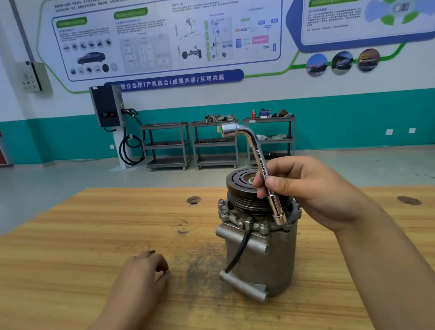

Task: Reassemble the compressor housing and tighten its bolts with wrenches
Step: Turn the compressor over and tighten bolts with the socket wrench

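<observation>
1. Our right hand (311, 188) has a closed grip on the wrench (260, 163). The fingers and thumb curl round the lower part of its shaft, and the bent socket head points to 9 o'clock above the hand.
2. The wrench's lower end rests at the top rim of the compressor (261, 249), at about 3 o'clock of the pulley (241, 181). We cannot tell whether it sits on a bolt.
3. Our left hand (143, 271) rests on the surface (66, 244) at 9 o'clock of the compressor, well apart from it, with its fingers curled. We cannot tell whether its grip pinches anything; a small dark piece (150, 252) lies just beyond the fingertips.
4. The compressor stands upright, pulley on top, right of the surface's middle. Bolts (221, 202) show on its flange at 9 o'clock, and a black hose (239, 250) runs down its front.
5. The surface lies open at 9 and 6 o'clock of the compressor; its far edge runs just behind the pulley.
6. The surface is scuffed wood, with a dark knot (193, 199) at 10 o'clock of the compressor.
7. Across the grey floor (64, 177), at 12 o'clock, three carts (166, 144) stand against a teal and white wall (358, 120), with a charger (108, 107) at 11 o'clock.
</observation>
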Demonstrator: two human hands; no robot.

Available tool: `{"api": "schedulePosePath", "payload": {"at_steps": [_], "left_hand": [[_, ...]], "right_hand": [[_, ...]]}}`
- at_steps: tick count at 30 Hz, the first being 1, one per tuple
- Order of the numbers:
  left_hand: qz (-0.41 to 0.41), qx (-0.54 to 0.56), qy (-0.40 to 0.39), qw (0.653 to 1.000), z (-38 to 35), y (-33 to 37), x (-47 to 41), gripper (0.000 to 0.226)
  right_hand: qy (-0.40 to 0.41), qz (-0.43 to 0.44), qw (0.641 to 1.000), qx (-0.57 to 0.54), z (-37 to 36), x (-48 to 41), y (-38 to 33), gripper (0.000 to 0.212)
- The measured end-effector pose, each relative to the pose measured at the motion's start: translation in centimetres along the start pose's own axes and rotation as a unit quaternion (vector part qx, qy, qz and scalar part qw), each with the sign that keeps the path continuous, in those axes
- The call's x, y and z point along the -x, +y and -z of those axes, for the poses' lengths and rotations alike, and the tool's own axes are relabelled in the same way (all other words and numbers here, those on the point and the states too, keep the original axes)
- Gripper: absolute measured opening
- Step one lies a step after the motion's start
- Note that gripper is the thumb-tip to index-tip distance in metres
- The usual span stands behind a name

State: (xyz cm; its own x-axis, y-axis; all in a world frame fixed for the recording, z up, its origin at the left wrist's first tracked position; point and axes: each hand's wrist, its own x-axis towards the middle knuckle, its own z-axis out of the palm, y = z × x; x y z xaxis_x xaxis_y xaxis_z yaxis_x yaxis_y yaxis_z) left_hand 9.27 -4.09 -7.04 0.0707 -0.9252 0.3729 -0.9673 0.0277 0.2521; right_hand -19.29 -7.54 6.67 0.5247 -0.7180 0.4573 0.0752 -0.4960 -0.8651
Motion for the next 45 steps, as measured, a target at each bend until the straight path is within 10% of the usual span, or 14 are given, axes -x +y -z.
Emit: {"api": "schedulePosePath", "payload": {"at_steps": [16,45], "left_hand": [[-0.173,0.294,0.184,0.922,6.4,13.4,1.4,0.017],[-0.171,0.131,0.284,0.934,3.0,18.2,-1.8,0.019]], "right_hand": [[0.120,0.031,0.981,-0.147,1.5,-0.1,0.1,0.016],[0.133,0.023,0.990,0.052,3.0,0.9,-1.0,0.016]]}}
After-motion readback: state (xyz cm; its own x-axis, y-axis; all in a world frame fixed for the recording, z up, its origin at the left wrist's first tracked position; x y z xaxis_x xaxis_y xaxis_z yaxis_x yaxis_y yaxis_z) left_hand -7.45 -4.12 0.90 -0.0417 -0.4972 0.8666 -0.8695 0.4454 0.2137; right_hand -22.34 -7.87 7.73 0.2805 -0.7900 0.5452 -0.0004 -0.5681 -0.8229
